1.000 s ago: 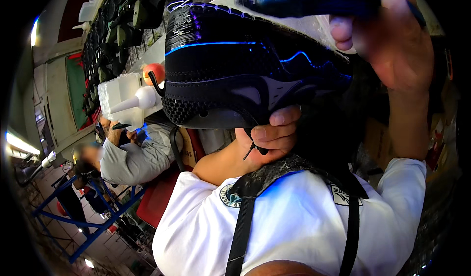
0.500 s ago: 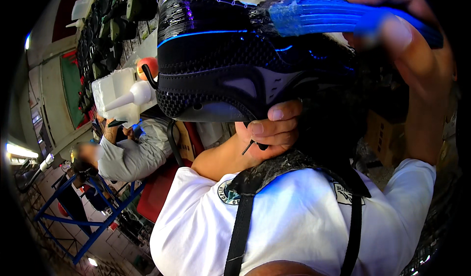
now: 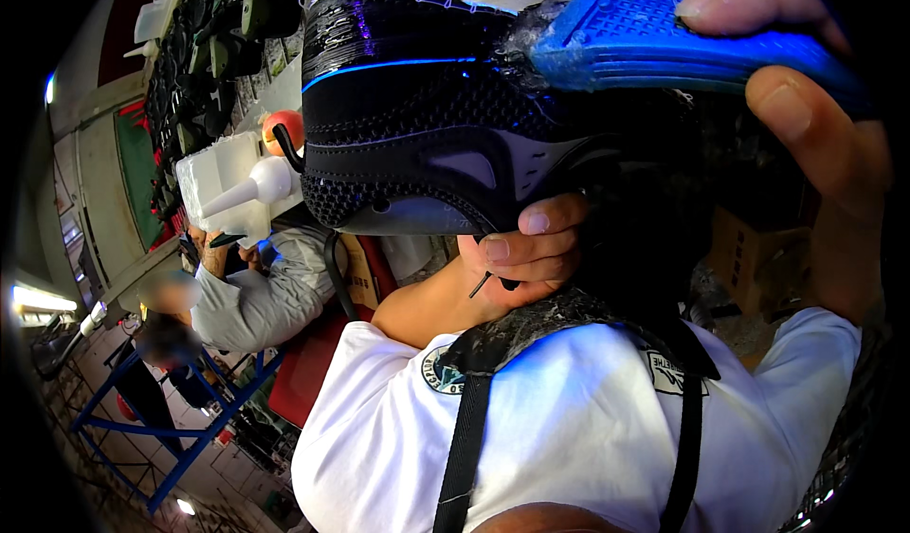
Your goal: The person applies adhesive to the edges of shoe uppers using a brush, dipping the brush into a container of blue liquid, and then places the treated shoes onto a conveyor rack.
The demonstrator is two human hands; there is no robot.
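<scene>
Close in front of me a dark shoe upper (image 3: pixel 408 159) lies on its side, with grey-purple overlays and white stitching along its top edge. Below it, my left hand (image 3: pixel 536 249) is closed on the upper, its fingers curled at the lower edge. A blue-handled brush (image 3: pixel 664 54) is pinched between thumb and fingers of my right hand (image 3: pixel 787 59). Its dark, clotted bristles (image 3: pixel 527 48) meet the band under the stitched edge. That band looks glossy and wet toward the left end.
Left of the upper stand a translucent plastic container (image 3: pixel 223 168), a white nozzle (image 3: pixel 251 190) and a round orange-red object (image 3: pixel 282 127). Many dark shoe parts (image 3: pixel 204 69) are heaped beyond. Another person in grey (image 3: pixel 256 296) sits at left; a cardboard box (image 3: pixel 758 253) is at right.
The brush has rolled in my right hand so its textured broad face shows, and its bristle end has shifted slightly right. My left hand and the upper have hardly moved.
</scene>
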